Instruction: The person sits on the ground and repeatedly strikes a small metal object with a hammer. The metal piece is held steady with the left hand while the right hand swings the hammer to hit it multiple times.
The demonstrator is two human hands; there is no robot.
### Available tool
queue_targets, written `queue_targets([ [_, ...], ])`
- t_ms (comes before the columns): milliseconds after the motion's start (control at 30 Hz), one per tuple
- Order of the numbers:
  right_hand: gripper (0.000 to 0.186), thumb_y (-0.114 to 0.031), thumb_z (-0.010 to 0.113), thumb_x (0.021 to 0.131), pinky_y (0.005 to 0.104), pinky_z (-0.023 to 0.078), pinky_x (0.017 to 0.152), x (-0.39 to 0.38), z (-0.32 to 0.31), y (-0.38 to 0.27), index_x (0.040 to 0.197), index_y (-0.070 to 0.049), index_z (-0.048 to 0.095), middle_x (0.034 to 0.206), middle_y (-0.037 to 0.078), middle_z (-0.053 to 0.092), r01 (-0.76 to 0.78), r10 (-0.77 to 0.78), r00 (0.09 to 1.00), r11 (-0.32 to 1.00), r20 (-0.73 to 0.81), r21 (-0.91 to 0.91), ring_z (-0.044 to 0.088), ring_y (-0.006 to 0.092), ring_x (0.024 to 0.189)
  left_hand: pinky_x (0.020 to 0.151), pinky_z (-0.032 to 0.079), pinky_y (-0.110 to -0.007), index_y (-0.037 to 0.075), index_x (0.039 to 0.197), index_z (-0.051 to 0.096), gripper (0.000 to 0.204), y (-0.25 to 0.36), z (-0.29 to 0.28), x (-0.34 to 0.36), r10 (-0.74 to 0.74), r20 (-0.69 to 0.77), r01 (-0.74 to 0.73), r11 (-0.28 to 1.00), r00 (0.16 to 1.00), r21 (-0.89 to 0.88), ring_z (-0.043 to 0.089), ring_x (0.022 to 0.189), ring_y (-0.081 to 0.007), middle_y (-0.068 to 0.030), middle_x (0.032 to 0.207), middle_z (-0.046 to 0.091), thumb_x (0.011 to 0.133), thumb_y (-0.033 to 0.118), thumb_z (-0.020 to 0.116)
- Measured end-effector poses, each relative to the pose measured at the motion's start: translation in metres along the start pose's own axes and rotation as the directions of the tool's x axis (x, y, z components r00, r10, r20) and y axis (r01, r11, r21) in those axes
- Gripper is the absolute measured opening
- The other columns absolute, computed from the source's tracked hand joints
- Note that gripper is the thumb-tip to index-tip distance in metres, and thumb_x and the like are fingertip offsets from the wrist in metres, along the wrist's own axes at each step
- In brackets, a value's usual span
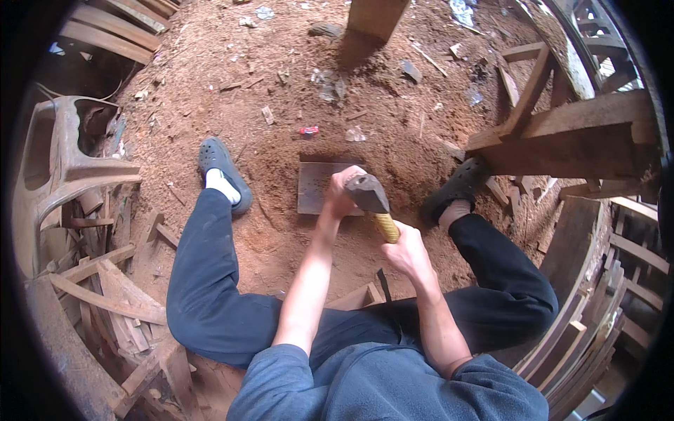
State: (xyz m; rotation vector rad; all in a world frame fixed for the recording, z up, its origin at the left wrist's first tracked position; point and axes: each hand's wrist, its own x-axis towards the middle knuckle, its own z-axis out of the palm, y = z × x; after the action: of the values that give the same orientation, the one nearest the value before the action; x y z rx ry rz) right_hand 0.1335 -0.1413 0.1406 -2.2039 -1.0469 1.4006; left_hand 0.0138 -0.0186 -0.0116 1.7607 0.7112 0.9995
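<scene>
My right hand [409,251] is wrapped round the yellow, ribbed handle [385,228] of a hammer. The dark, worn hammer head [367,194] is raised toward the view, over the space between my feet. My left hand [342,191] is closed just left of the head, above a flat square wooden block [316,188] on the ground. The hammer head and my own hand hide its fingertips and whatever they may hold.
Sawdust and wood chips cover the ground, with a small red wrapper [309,130] beyond the block. A wooden post [375,19] stands ahead. A brown plastic chair [67,165] and scrap wood lie left; a heavy beam [569,133] and stacked boards [576,337] are right.
</scene>
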Motion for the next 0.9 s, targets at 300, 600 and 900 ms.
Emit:
queue_targets([
  [300,0.034,-0.015,0.066,0.071,0.0383,0.05,0.068,0.007,0.008,0.008,0.1,0.002,0.061,0.079,0.024,0.065,0.1,-0.085,0.99,0.985,-0.11,0.142,0.067,0.0343,0.075,0.064,0.05,-0.033,0.002,0.084,0.06,0.017,0.003,0.001,0.009,-0.105,-0.036,0.103,0.993,0.994,-0.052,0.064,0.07,-0.0296,-0.0136,0.075,0.062,0.069,0.004,0.068],
  [600,0.038,-0.023,0.073,0.072,0.0329,0.049,0.063,0.003,0.01,0.016,0.097,0.002,0.061,0.069,0.014,0.062,0.077,-0.065,0.996,0.975,-0.065,0.208,0.058,0.0157,0.063,0.061,0.05,-0.032,0.003,0.082,0.061,0.012,0.001,0.003,0.007,-0.024,-0.028,0.023,0.999,0.999,-0.033,0.064,0.069,-0.0249,-0.01,0.076,0.063,0.075,0.01,0.067],
  [900,0.028,-0.014,0.072,0.072,0.0304,0.046,0.059,0.011,0.016,0.029,0.091,0.003,0.061,0.064,0.007,0.058,0.033,0.005,0.99,0.961,-0.138,0.275,0.051,0.0101,0.061,0.061,0.05,-0.032,0.004,0.077,0.061,0.015,0.011,0.015,0.011,-0.193,-0.106,0.184,0.979,0.975,-0.09,0.065,0.064,-0.0243,-0.0111,0.07,0.064,0.064,0.003,0.068],
])
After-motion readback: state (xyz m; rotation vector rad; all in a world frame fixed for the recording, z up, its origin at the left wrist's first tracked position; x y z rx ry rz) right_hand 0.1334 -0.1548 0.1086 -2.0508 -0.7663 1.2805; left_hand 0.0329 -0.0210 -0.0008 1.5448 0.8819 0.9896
